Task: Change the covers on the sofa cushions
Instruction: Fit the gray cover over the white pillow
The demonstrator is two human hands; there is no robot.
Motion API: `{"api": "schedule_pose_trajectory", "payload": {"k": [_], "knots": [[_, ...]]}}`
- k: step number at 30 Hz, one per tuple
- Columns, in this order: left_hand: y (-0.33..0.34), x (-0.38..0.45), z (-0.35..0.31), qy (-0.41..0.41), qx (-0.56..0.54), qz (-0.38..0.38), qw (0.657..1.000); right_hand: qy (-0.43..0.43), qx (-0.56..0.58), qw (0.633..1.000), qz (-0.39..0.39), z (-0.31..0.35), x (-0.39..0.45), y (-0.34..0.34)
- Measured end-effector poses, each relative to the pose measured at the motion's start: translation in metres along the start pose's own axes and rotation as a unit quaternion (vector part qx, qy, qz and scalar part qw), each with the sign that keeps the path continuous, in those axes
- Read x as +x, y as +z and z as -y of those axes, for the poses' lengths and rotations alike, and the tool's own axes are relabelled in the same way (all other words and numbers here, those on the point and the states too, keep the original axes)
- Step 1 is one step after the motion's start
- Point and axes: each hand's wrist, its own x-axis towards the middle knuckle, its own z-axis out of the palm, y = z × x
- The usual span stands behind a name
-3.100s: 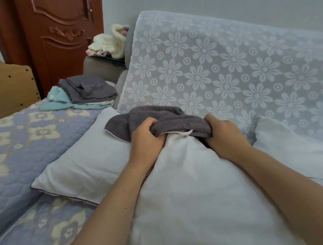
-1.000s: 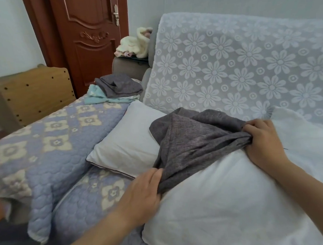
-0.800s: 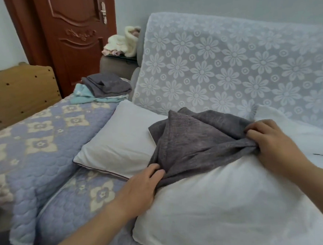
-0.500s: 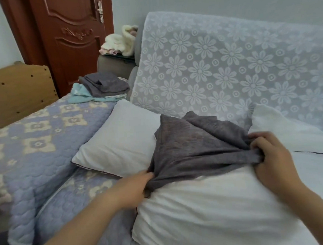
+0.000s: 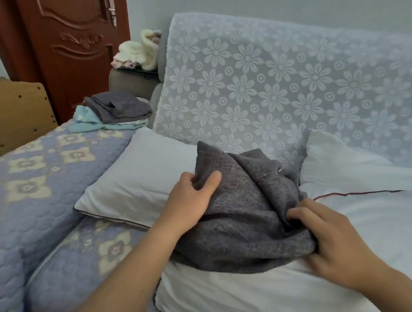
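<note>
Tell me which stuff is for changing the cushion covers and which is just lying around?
For the job:
grey cover, held by left hand and right hand
white cushion under it
other bare cushion
folded covers

Just lying about:
fluffy clothes
door
wooden board

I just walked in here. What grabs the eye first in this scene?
Two bare hands work a bunched dark grey cushion cover on a white cushion in the foreground: the left hand pinches its upper edge, the right hand grips its lower right side. Behind them, a white floral lace throw drapes the sofa back.
</note>
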Motion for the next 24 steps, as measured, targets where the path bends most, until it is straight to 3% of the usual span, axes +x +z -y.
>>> {"api": "schedule_pose_trajectory", "payload": {"k": [4,6,7,8,10,12,13,15,16,18,21,22,24], "knots": [[0.01,-0.005,-0.008,0.051,0.114,0.016,0.992,-0.042,-0.031,0.995,0.084,0.002,-0.022,-0.017],[0.015,-0.014,-0.001,0.112,0.123,-0.016,0.986,-0.009,0.021,0.994,0.109,-0.012,-0.031,-0.018],[0.016,-0.018,0.004,0.161,0.136,-0.04,0.977,0.065,0.11,0.986,0.11,-0.016,-0.03,-0.022],[0.018,-0.023,0.009,0.219,0.148,-0.062,0.962,0.179,0.228,0.953,0.089,-0.017,-0.028,-0.028],[0.017,-0.03,0.021,0.329,0.155,-0.098,0.926,0.363,0.366,0.857,-0.005,-0.029,-0.018,-0.036],[0.013,-0.032,0.031,0.424,0.156,-0.117,0.885,0.434,0.255,0.857,-0.105,-0.044,0.007,-0.052],[0.012,-0.032,0.035,0.457,0.152,-0.119,0.868,0.457,0.145,0.872,-0.095,-0.051,0.02,-0.059],[0.012,-0.033,0.041,0.5,0.141,-0.121,0.846,0.473,-0.026,0.88,0.045,-0.05,0.048,-0.062],[0.011,-0.036,0.042,0.512,0.137,-0.123,0.839,0.476,-0.047,0.869,0.123,-0.042,0.058,-0.06],[0.009,-0.041,0.044,0.525,0.129,-0.117,0.833,0.481,0.034,0.844,0.234,-0.029,0.075,-0.056],[0.002,-0.045,0.045,0.542,0.124,-0.108,0.824,0.467,0.26,0.812,0.233,-0.009,0.087,-0.054],[0.001,-0.046,0.046,0.542,0.124,-0.11,0.824,0.451,0.259,0.825,0.22,-0.007,0.091,-0.05],[0.001,-0.046,0.046,0.515,0.109,-0.118,0.842,0.417,0.142,0.875,0.202,-0.009,0.095,-0.046]]}}
